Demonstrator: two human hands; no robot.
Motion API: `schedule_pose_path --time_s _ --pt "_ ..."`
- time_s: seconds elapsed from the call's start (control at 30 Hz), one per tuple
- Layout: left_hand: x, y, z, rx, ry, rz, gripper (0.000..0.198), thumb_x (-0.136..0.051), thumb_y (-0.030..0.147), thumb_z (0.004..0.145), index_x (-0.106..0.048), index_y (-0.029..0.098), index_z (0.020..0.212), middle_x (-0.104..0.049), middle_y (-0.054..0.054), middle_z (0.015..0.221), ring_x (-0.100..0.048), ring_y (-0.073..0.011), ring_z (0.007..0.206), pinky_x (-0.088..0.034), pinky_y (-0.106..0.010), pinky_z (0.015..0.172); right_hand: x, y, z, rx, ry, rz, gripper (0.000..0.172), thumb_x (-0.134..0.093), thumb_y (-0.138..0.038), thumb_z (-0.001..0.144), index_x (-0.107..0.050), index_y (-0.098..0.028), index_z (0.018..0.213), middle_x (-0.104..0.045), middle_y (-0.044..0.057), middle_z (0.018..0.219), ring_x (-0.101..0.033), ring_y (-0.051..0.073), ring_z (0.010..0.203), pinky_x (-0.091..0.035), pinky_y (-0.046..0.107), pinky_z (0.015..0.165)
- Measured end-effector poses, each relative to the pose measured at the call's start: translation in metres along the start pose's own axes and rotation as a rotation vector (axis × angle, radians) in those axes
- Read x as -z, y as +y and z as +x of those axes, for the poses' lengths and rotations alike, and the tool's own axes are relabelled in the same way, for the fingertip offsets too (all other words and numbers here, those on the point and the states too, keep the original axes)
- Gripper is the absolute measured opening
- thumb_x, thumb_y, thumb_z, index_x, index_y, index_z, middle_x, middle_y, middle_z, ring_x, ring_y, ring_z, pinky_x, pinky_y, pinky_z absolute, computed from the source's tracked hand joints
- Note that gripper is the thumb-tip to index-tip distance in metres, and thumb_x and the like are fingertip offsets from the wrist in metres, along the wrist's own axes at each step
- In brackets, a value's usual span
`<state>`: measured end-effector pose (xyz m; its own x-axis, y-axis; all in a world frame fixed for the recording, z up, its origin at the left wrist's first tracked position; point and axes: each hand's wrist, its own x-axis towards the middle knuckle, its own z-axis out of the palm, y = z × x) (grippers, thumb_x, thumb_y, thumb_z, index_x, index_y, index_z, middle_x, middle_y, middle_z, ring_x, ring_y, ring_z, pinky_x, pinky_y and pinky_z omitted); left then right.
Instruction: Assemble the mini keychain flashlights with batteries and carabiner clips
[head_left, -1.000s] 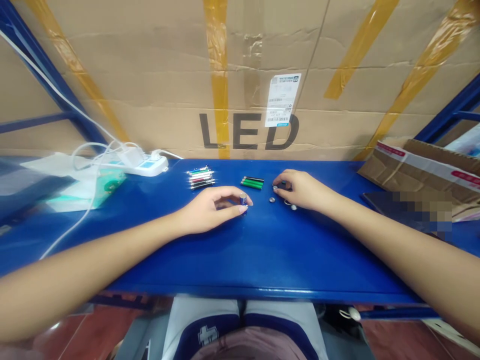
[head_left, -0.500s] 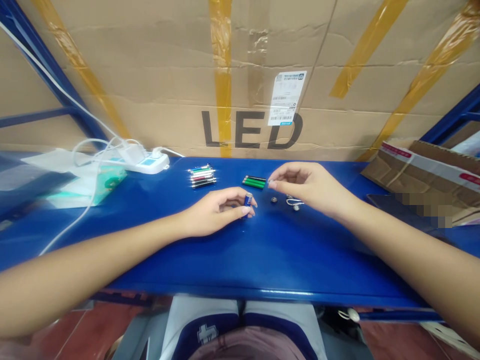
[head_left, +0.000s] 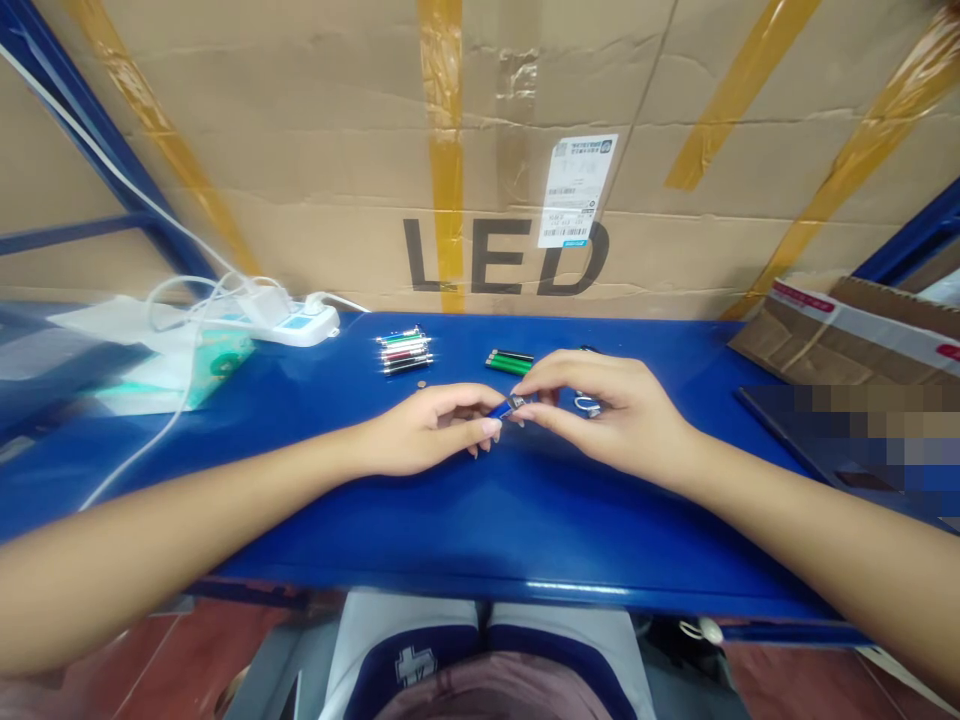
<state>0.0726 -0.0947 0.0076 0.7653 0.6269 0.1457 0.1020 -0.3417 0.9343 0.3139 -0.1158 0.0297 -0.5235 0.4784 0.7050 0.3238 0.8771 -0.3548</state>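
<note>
My left hand point(head_left: 431, 428) is closed on a small blue tube point(head_left: 499, 409), held slantwise over the table between thumb and fingers. At the tube's upper right end, my right hand point(head_left: 607, 405) pinches a small silvery metal piece point(head_left: 517, 402) that meets the tube. Whether the piece is seated on it, I cannot tell. Just behind the hands lie green and black tubes point(head_left: 509, 363) with silvery ends, side by side. Close under my right hand is a white loop point(head_left: 587, 404) with small metal parts, partly covered by the hand.
Several pens point(head_left: 406, 352) lie in a row at the back left. A small round bit point(head_left: 421, 384) rests near my left hand. Farther left are a white power strip point(head_left: 300, 325) with cables and a green packet point(head_left: 217, 360). At right stand an open cardboard box point(head_left: 840, 325) and a dark flat object point(head_left: 810, 430).
My right hand has come left and down to the blue tube, bringing the metal piece to its end. The tube has tipped from upright to slanted. A small round bit now shows near the pens.
</note>
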Motion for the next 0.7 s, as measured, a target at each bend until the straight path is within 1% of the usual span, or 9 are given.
schedule_pose_path --time_s 0.13,0.23,0.33,0.4,0.5,0.6,0.7 --pt "0.0012 0.0025 -0.0007 0.027 0.021 0.013 0.023 -0.060 0.032 0.098 -0.064 0.012 0.111 -0.062 -0.002 0.088 -0.059 -0.0103 0.072 -0.052 -0.026 0.071 0.0009 0.0003 0.0005 0.074 -0.002 -0.007 0.007 -0.070 -0.020 0.093 -0.074 -0.021 0.099 -0.075 0.005 0.089 -0.069 0.017 0.079 -0.058 0.030 0.074" --pt "0.0022 0.0047 -0.0006 0.060 -0.024 -0.042 0.026 -0.061 0.035 0.097 -0.066 0.012 0.108 -0.059 0.000 0.082 -0.055 -0.0098 0.068 -0.048 -0.026 0.067 0.0008 -0.0001 -0.0001 0.119 -0.023 -0.011 0.008 -0.070 -0.018 0.093 -0.073 -0.020 0.100 -0.075 0.006 0.090 -0.070 0.017 0.082 -0.059 0.031 0.078" --pt "0.0027 0.0050 0.0005 0.113 -0.094 -0.185 0.031 -0.060 0.039 0.098 -0.068 0.011 0.108 -0.056 0.000 0.076 -0.051 -0.0099 0.064 -0.040 -0.025 0.060 -0.0007 -0.0002 -0.0007 0.158 -0.038 -0.005 0.009 -0.070 -0.017 0.093 -0.072 -0.018 0.102 -0.075 0.007 0.090 -0.071 0.017 0.084 -0.059 0.030 0.079" --pt "0.0022 0.0042 0.0012 0.147 -0.114 -0.328 0.032 -0.062 0.040 0.096 -0.070 0.010 0.106 -0.053 0.001 0.073 -0.049 -0.0097 0.061 -0.034 -0.025 0.056 -0.0025 0.0004 -0.0011 0.174 -0.040 0.011 0.009 -0.070 -0.017 0.093 -0.072 -0.018 0.102 -0.074 0.008 0.091 -0.071 0.016 0.085 -0.060 0.029 0.080" --pt "0.0008 0.0032 0.0013 0.200 -0.133 -0.522 0.030 -0.067 0.036 0.093 -0.071 0.008 0.099 -0.046 0.002 0.070 -0.043 -0.0082 0.058 -0.029 -0.024 0.054 -0.0052 0.0018 -0.0022 0.191 -0.047 0.037 0.009 -0.071 -0.017 0.093 -0.071 -0.016 0.102 -0.074 0.008 0.090 -0.071 0.016 0.085 -0.060 0.029 0.082" --pt "-0.0001 0.0035 0.0003 0.242 -0.148 -0.609 0.027 -0.064 0.032 0.095 -0.072 0.006 0.096 -0.041 0.003 0.068 -0.036 -0.0068 0.056 -0.024 -0.023 0.053 -0.0062 0.0032 -0.0041 0.230 -0.057 0.008 0.012 -0.070 -0.016 0.093 -0.071 -0.015 0.105 -0.075 0.010 0.094 -0.072 0.016 0.089 -0.060 0.027 0.086" --pt "0.0000 0.0050 -0.0004 0.260 -0.159 -0.667 0.026 -0.058 0.027 0.097 -0.072 0.005 0.096 -0.036 0.003 0.067 -0.032 -0.0066 0.056 -0.023 -0.022 0.053 -0.0046 0.0050 -0.0058 0.286 -0.069 -0.076 0.017 -0.065 -0.015 0.096 -0.070 -0.016 0.113 -0.076 0.011 0.102 -0.073 0.017 0.097 -0.060 0.028 0.090"
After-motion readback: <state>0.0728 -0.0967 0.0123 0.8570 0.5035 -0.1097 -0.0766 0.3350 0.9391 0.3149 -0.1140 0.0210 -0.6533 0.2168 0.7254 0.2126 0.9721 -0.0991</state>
